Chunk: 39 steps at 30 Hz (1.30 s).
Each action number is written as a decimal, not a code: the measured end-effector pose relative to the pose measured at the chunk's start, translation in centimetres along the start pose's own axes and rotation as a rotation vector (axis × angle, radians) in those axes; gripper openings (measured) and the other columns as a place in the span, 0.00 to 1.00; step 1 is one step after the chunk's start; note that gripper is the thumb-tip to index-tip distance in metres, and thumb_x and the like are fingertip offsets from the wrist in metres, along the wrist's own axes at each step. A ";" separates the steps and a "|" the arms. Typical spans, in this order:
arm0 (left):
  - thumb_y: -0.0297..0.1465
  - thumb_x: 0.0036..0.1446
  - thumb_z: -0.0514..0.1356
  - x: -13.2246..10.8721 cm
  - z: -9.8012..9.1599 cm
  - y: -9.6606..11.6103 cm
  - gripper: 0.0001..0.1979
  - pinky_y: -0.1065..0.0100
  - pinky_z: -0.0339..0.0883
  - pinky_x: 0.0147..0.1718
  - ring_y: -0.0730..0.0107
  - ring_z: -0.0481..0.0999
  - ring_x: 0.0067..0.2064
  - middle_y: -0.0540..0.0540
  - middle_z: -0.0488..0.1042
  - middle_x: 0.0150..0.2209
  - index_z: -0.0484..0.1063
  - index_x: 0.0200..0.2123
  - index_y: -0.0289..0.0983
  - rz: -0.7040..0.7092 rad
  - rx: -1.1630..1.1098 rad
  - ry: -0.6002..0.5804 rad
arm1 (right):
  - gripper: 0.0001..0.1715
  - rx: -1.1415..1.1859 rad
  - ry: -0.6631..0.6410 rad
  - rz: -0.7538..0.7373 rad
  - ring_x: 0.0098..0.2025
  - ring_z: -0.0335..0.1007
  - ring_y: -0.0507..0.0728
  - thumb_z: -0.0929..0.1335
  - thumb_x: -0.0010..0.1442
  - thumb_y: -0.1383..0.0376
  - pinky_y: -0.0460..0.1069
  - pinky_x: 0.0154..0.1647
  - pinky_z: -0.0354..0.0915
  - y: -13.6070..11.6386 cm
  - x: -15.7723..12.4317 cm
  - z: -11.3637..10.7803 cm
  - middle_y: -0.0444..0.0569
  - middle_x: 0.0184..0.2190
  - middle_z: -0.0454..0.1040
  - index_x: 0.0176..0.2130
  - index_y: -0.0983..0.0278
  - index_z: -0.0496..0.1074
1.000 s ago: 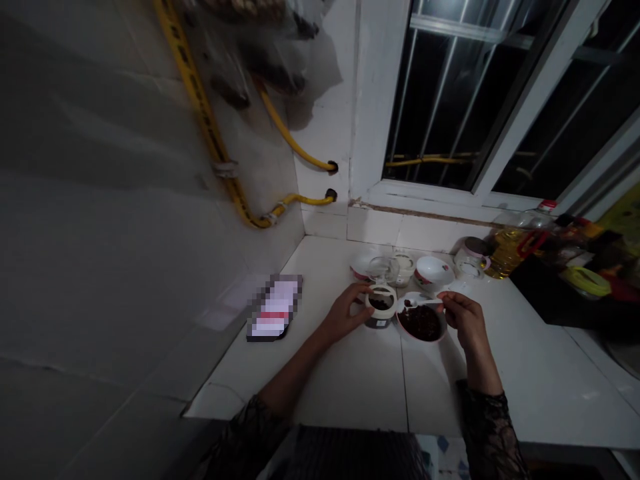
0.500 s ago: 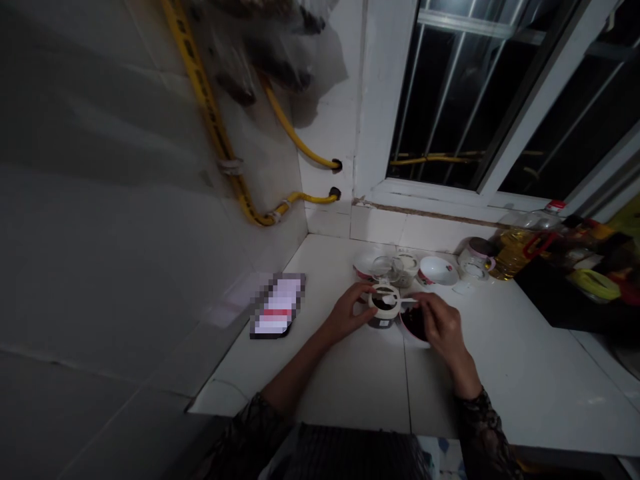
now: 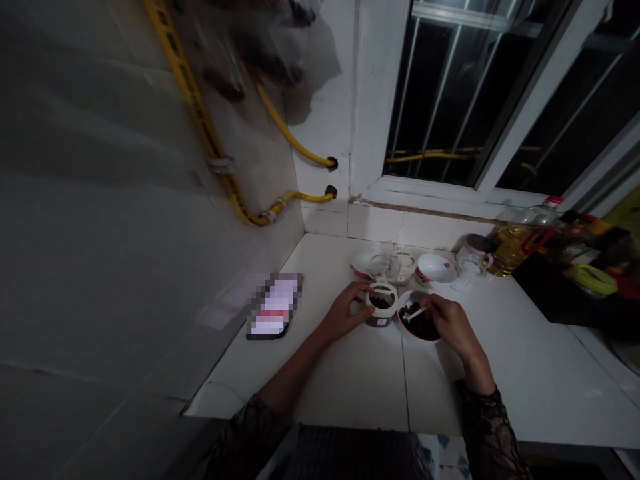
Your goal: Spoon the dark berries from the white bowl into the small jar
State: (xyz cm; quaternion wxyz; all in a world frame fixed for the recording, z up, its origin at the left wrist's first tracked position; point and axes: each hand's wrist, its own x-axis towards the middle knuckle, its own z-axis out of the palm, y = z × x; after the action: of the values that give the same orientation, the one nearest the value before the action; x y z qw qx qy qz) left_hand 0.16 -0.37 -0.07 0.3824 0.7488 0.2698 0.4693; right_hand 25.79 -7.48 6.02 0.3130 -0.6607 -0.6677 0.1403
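left fingers (image 3: 363, 315) around jar (image 3: 381, 322), spoon (image 3: 416, 315) between right fingers (image 3: 436, 305), bowl (image 3: 411, 296) underneath

Three bowls (image 3: 434, 268), at least two jars (image 3: 380, 321), one spoon (image 3: 417, 314), one phone (image 3: 275, 307), one red-capped bottle (image 3: 509, 250), two hands (image 3: 346, 312), two sleeves (image 3: 489, 415).

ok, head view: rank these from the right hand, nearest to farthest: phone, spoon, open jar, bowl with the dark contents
From the right hand:
1. Spoon: held in it.
2. Bowl: just left, under the spoon.
3. Open jar: left of the bowl, gripped by the left hand.
4. Phone: far left, beyond the left hand.
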 end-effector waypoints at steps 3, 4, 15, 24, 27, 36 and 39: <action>0.36 0.58 0.63 0.0 0.0 0.0 0.16 0.63 0.72 0.44 0.57 0.72 0.57 0.39 0.71 0.54 0.70 0.49 0.40 -0.009 0.003 0.002 | 0.14 0.158 0.017 0.078 0.23 0.66 0.56 0.62 0.56 0.57 0.49 0.28 0.58 0.0 0.1 -0.1 0.46 0.19 0.74 0.30 0.61 0.74; 0.35 0.58 0.63 0.0 0.0 0.0 0.16 0.63 0.73 0.44 0.56 0.72 0.56 0.39 0.71 0.55 0.70 0.49 0.40 -0.011 0.002 0.005 | 0.15 0.209 0.025 0.110 0.23 0.65 0.56 0.63 0.54 0.56 0.49 0.28 0.58 0.1 0.1 -0.3 0.45 0.19 0.73 0.29 0.61 0.74; 0.36 0.57 0.63 0.1 0.0 0.2 0.16 0.64 0.73 0.44 0.57 0.72 0.56 0.40 0.73 0.53 0.71 0.49 0.40 -0.007 -0.001 0.002 | 0.16 0.438 0.157 0.268 0.22 0.59 0.54 0.67 0.44 0.52 0.47 0.23 0.49 0.8 0.4 -1.0 0.44 0.15 0.69 0.26 0.62 0.74; 0.36 0.57 0.63 0.1 0.1 0.0 0.16 0.63 0.73 0.45 0.56 0.71 0.57 0.40 0.72 0.53 0.70 0.48 0.40 -0.015 -0.005 0.008 | 0.17 0.635 0.144 0.389 0.16 0.48 0.48 0.69 0.39 0.54 0.46 0.19 0.43 1.0 0.6 -1.0 0.41 0.13 0.66 0.26 0.64 0.73; 0.37 0.58 0.63 0.1 0.1 0.0 0.16 0.63 0.72 0.45 0.56 0.71 0.57 0.40 0.72 0.53 0.71 0.48 0.40 -0.020 -0.009 0.011 | 0.18 0.679 0.149 0.404 0.15 0.46 0.47 0.70 0.38 0.53 0.46 0.17 0.40 1.0 0.6 -1.1 0.41 0.13 0.65 0.26 0.64 0.72; 0.36 0.58 0.63 0.1 0.0 0.4 0.15 0.63 0.73 0.45 0.57 0.73 0.55 0.40 0.72 0.53 0.71 0.48 0.40 -0.009 -0.005 0.004 | 0.18 0.728 0.167 0.396 0.14 0.45 0.46 0.72 0.39 0.53 0.45 0.17 0.37 0.5 0.6 -1.1 0.41 0.13 0.65 0.26 0.63 0.71; 0.38 0.57 0.63 0.1 0.0 0.3 0.16 0.64 0.72 0.45 0.57 0.72 0.56 0.41 0.72 0.53 0.71 0.48 0.40 -0.019 -0.012 0.006 | 0.19 0.715 0.157 0.375 0.14 0.45 0.46 0.72 0.39 0.51 0.46 0.16 0.38 0.7 0.7 -1.1 0.41 0.14 0.66 0.26 0.63 0.71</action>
State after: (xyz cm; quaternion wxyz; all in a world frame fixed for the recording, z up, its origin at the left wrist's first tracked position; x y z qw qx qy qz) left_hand 0.23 -0.47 0.27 0.3905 0.7425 0.2752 0.4695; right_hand 27.07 -7.01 6.61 0.5418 -0.6293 -0.4188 0.3675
